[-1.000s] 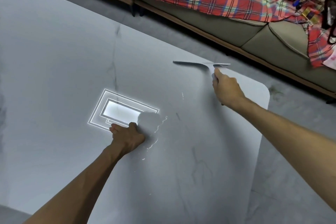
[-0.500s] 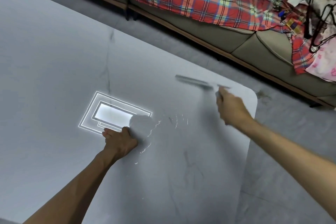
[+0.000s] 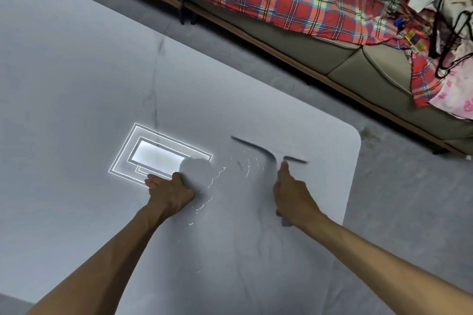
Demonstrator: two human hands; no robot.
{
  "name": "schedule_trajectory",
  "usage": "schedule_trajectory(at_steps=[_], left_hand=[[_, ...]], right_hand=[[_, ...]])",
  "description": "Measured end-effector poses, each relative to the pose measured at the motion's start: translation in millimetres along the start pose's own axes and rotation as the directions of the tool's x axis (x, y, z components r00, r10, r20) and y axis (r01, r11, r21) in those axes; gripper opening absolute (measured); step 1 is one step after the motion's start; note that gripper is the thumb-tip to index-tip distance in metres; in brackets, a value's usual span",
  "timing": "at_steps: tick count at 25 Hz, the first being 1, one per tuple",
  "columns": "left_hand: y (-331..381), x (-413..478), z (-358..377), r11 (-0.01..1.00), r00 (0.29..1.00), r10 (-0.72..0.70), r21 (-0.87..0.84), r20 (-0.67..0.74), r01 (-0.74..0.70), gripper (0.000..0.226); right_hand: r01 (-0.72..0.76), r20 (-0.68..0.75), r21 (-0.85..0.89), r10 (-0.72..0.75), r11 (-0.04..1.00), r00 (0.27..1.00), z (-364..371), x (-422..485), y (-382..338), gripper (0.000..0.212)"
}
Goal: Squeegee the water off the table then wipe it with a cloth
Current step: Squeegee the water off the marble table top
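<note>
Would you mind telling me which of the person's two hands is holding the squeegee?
The right hand, nearer the table's rounded corner, grips the grey T-shaped squeegee. The left hand rests as a fist beside the bright rectangular light reflection.

The right hand (image 3: 291,194) is closed around the handle of a squeegee (image 3: 268,153), whose blurred blade lies across the desk (image 3: 76,84) just beyond it. The left hand (image 3: 170,190) rests as a fist on the desk, with thin water streaks (image 3: 215,181) between the hands.
</note>
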State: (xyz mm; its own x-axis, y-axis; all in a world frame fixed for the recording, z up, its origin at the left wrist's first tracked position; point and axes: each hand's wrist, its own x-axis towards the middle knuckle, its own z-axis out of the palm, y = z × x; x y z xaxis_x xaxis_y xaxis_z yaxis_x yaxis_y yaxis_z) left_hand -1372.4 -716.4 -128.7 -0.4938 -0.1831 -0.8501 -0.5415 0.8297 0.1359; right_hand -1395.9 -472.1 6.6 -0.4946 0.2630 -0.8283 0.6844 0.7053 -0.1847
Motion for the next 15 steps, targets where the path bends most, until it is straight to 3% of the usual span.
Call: schedule_trajectory(at_steps=[2,4,6,8,10,12,15], left_hand=[[4.8,-8.8,-6.1,0.999,1.000,-0.014,-0.046,-0.007,0.014,0.058],[7.3,-17.7,-10.6,0.990,0.999,-0.025,-0.141,-0.022,0.022,0.059],[0.3,-19.7,-5.2,0.962,0.998,0.018,-0.270,-0.063,-0.035,0.046],[-16.7,-25.0,-0.1,0.918,0.993,0.016,-0.392,-0.114,-0.060,0.026],[-35.0,-39.5,-0.1,0.928,0.955,0.093,-0.325,-0.281,-0.185,0.005],[-50.8,-53.3,7.7,0.922,0.931,0.125,-0.306,-0.343,-0.236,0.020],[-81.4,-67.7,28.1,0.934,0.905,0.172,-0.227,-0.388,-0.275,0.010]], right_hand=[[0.083,0.007,-0.058,-0.083,0.995,0.997,-12.0,-10.4,-6.1,0.050],[0.141,-0.124,-0.095,-0.153,0.985,0.981,-30.1,5.0,-18.6,0.040],[0.142,-0.270,-0.081,-0.159,0.987,0.950,-46.1,36.2,-36.7,0.042],[0.151,-0.292,-0.054,-0.160,0.987,0.943,-46.3,55.4,-51.5,0.045],[0.178,-0.264,-0.086,-0.194,0.980,0.945,-29.8,56.0,-54.7,0.054],[0.232,-0.228,-0.232,-0.285,0.945,0.931,-1.6,45.5,-43.1,0.065],[0.301,-0.190,-0.370,-0.389,0.879,0.901,39.8,20.3,-7.1,0.065]])
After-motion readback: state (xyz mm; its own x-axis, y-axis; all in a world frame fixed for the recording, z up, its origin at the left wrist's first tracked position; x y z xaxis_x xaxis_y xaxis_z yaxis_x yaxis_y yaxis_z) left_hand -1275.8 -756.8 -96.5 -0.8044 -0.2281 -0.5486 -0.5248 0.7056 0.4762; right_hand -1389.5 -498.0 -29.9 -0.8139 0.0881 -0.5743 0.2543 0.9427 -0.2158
